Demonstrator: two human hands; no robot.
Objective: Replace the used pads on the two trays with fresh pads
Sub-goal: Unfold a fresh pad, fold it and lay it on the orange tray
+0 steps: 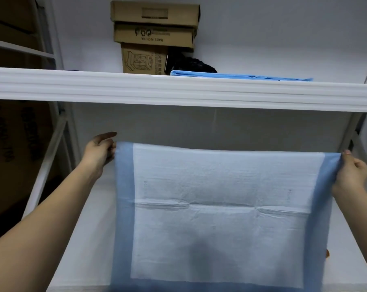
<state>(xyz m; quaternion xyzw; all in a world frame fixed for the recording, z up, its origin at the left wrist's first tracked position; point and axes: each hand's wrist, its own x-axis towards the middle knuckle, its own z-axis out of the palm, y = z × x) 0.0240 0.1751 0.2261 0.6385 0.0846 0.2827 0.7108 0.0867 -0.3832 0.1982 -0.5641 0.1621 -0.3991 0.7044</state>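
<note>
Fingers of left hand (99, 149) and right hand (352, 172) pinch far corners of pad (220, 207), stretched over tray (81, 239) below shelf (178, 91). Risks: corner slips from thin pinch; pad lands skewed, wrinkled, leaving tray left of pad bare.

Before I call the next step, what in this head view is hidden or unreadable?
- Lower tray surface: covered by the spread pad that the left hand and right hand hold.
- Pad's near edge: cut off by the frame's bottom.
- Folded blue stack on the upper shelf: mostly behind the shelf rim.
- Black item: too dark to identify.
</note>
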